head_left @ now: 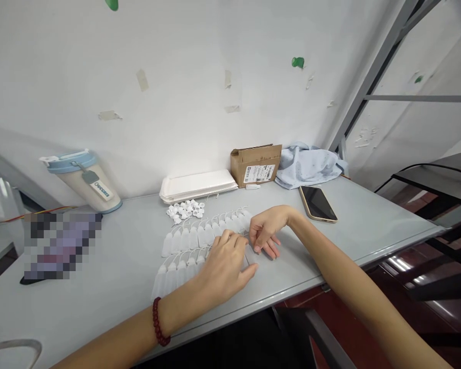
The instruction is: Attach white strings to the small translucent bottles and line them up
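Observation:
Slim translucent white plastic pieces, each with a thin curved strand at its top, lie side by side in two rows on the grey table. My left hand rests palm down over the right part of the nearer row, its thumb stretched out to the right; it hides several pieces. Bent at the wrist, my right hand points down at the right end of the rows, fingers apart. Another translucent piece shows between my hands, close to my right thumb. Behind the rows sits a heap of small white caps.
A stack of white trays, a brown cardboard box and a light blue cloth stand along the wall. A phone lies at right. At left are a tumbler and a blurred purple object.

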A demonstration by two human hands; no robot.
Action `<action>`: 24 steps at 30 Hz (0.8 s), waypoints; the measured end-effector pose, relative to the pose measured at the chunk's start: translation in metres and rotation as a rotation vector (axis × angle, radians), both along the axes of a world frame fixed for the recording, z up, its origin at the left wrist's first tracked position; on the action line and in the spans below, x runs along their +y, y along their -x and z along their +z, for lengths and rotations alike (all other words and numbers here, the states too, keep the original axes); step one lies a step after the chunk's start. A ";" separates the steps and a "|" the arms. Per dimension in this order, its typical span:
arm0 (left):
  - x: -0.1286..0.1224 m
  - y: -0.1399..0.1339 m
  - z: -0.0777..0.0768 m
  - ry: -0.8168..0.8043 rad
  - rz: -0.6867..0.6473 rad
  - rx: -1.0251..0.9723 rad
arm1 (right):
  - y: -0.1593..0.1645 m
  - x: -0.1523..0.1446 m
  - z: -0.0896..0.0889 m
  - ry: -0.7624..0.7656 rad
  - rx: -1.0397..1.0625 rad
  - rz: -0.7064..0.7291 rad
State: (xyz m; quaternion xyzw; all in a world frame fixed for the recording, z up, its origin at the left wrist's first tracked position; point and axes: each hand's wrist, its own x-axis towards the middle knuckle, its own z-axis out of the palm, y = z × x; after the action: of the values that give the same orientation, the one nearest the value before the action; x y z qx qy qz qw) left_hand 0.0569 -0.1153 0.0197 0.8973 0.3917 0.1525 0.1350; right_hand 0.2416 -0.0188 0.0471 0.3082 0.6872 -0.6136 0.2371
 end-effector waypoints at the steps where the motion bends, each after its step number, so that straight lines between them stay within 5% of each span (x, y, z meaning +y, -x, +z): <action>1: 0.000 0.000 0.000 0.003 0.007 0.000 | 0.001 0.000 0.000 -0.002 0.003 0.002; 17: 0.003 0.008 -0.004 0.030 0.046 -0.064 | -0.001 0.006 -0.008 0.035 0.058 -0.010; 24: 0.021 0.022 0.009 0.027 0.147 -0.136 | -0.035 0.024 -0.009 -0.175 0.372 -0.427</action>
State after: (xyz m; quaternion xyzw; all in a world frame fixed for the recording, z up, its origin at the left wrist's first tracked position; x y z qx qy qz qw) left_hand 0.0349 -0.0941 0.0291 0.8518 0.4485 0.2172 0.1616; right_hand 0.2763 0.0055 0.0384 0.3473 0.6888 -0.6340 -0.0547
